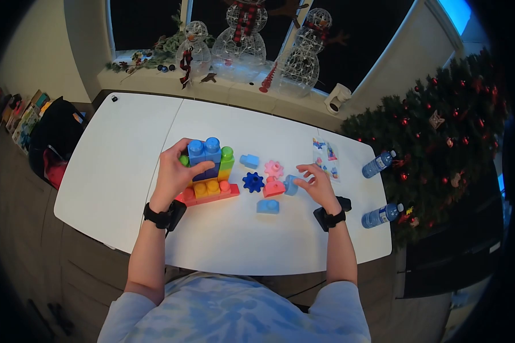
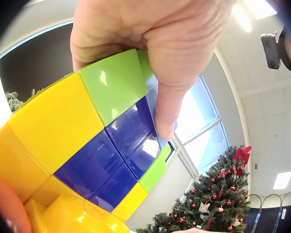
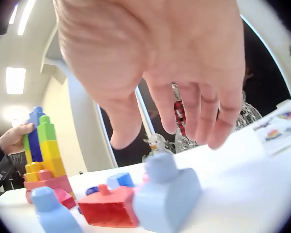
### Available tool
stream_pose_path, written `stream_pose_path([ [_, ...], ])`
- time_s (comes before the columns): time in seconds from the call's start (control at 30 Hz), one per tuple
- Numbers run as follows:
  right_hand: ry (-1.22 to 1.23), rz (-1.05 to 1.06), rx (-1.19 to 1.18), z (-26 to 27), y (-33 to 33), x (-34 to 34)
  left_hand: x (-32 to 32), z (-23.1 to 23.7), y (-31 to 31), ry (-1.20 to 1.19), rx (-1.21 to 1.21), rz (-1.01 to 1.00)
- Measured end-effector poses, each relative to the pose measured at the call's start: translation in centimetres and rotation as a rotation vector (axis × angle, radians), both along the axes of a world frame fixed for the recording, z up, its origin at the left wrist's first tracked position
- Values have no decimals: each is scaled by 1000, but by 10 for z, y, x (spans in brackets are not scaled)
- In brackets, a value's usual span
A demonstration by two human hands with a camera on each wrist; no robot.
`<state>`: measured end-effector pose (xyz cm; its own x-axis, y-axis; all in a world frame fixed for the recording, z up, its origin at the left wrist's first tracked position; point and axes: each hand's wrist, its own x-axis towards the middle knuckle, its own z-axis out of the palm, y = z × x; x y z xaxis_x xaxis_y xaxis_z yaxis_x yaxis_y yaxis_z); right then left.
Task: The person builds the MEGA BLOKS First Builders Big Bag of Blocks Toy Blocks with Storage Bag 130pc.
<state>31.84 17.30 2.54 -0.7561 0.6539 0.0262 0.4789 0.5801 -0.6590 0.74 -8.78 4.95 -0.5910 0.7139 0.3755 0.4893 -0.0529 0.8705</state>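
Observation:
My left hand [image 1: 177, 172] grips the upper part of a block structure [image 1: 212, 186], thumb across its front; it has blue studs on top, green and yellow sides, dark blue in the middle and a red base. The left wrist view shows the thumb against the dark blue blocks [image 2: 89, 165]. My right hand [image 3: 160, 73] hovers with relaxed fingers, holding nothing, over a light blue block [image 3: 166, 199]. Beside that block lies a red piece [image 3: 108, 206]. A dark blue gear [image 1: 253, 182], a pink gear [image 1: 273, 168] and other light blue blocks [image 1: 268, 206] lie between the hands.
A picture sheet [image 1: 326, 157] lies behind my right hand. Two water bottles [image 1: 379, 164] [image 1: 382, 216] lie at the right end of the white table [image 1: 114, 166]. Wire snowmen [image 1: 238, 48] stand on the windowsill, and a decorated tree [image 1: 435, 131] is at the right.

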Motion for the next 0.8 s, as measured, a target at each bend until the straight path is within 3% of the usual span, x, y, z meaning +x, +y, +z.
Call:
stream_pose_path([
  [0.07,-7,-1,-61,14,-31,-10,3,4,1,-39,7,-7],
  [0.13,-62,246,15,8,-63,-11,3,3,1,-44,2,-8],
  [0.17,-58,251,15,-8,-66,-8,3,3,1,-51,-2,-7],
  [0.23,45,331,355,-43,-69,-11,2,0,2,-39,20,-10],
  [0.3,5,337,298,-45,-68,-12,0,-1,2,8,43,-7],
  [0.37,-34,339,243,-25,-70,-20,1,1,1,21,33,5],
  [0.43,201,238,-17,27,-70,-39,1,2,1,11,26,0],
  [0.5,442,227,-28,80,-77,-63,1,2,1,9,28,5],
  [0.6,570,328,123,131,-92,-110,2,3,1,-12,36,4],
  [0.67,490,480,177,147,-105,-139,3,5,0,-21,43,3],
  [0.8,427,586,298,125,-105,-178,5,8,-2,-31,5,10],
])
